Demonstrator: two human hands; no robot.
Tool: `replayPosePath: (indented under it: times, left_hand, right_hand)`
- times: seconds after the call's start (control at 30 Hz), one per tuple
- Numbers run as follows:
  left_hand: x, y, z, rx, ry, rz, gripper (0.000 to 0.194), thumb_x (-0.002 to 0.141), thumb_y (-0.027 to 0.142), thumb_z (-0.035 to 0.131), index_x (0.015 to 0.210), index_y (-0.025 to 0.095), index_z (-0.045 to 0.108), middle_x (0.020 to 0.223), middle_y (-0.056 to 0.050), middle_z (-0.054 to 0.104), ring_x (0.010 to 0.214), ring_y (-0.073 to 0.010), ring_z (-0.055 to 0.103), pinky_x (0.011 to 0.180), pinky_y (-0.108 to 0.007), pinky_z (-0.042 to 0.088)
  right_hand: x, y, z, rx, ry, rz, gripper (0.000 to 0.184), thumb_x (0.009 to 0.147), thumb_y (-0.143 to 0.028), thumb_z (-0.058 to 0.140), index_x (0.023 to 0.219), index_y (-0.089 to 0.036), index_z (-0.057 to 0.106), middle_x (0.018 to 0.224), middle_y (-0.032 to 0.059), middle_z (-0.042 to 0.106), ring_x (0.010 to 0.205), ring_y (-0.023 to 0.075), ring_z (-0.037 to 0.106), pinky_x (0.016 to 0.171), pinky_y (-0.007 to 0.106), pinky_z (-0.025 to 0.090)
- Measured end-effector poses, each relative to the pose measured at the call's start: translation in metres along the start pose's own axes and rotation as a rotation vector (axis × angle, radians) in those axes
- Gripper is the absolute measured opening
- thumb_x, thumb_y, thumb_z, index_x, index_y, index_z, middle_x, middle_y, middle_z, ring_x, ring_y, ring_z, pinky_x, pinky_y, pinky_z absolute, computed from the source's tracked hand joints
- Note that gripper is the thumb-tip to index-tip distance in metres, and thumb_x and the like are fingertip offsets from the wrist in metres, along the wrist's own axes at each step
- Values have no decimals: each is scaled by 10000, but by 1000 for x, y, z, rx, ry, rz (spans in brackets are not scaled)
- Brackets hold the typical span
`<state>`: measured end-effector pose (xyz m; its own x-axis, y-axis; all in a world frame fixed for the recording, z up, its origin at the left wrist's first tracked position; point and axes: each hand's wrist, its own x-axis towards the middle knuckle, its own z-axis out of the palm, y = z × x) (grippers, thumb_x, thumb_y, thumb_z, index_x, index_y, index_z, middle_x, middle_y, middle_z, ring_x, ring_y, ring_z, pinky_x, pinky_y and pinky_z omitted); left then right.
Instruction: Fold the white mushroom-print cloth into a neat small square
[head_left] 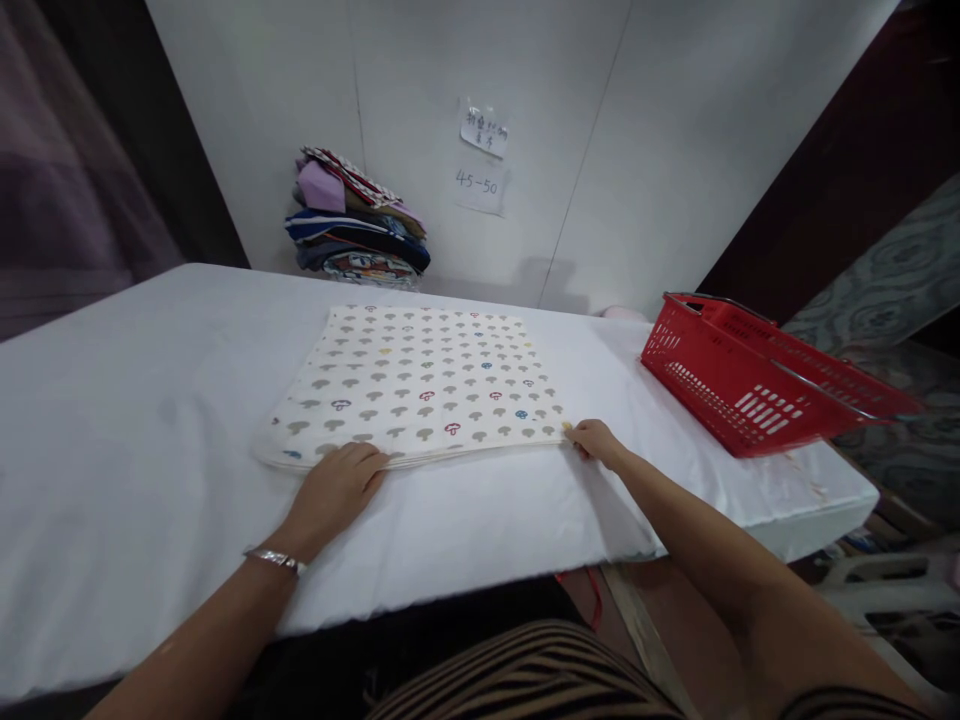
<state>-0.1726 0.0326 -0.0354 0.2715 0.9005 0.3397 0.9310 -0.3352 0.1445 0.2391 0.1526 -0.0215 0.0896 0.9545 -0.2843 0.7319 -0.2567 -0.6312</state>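
A white cloth with a print of small mushrooms (439,385) lies folded flat in layers on the white-covered table. My left hand (339,490), with a silver bracelet at the wrist, rests on the cloth's near edge, left of its middle. Its fingers are stretched out flat over the fabric, the tips partly hidden from me. At the near right corner, my right hand (594,441) pinches the cloth between thumb and fingers.
A red plastic basket (739,375) stands on the table's right side. Folded fabrics (360,220) are stacked at the back, against the white wall. Two handwritten paper notes (481,185) hang there. The tablecloth's front edge (480,590) runs close to my body.
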Motion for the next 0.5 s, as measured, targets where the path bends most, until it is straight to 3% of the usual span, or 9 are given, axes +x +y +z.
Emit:
replayPosePath:
  times: [0.23,0.5]
  left_hand:
    - [-1,0,0,12,-6,14,263,869,259,380,927,193,628,932,-66,631,898,-220,556,794,-370,442]
    - [-3,2,-4,58,26,34,232,856,255,402,882,198,626,911,-63,631,892,-224,562,775,-364,442]
  right_hand:
    - [1,-7,0,-50,-70,59,331,724,-299,621,470,-191,438,343,-18,455,316,101,439,377,220,319]
    - [-4,-8,-13,62,-100,51,291,802,-294,516,564,-205,373,408,-64,394,347,59,372,349,194,227]
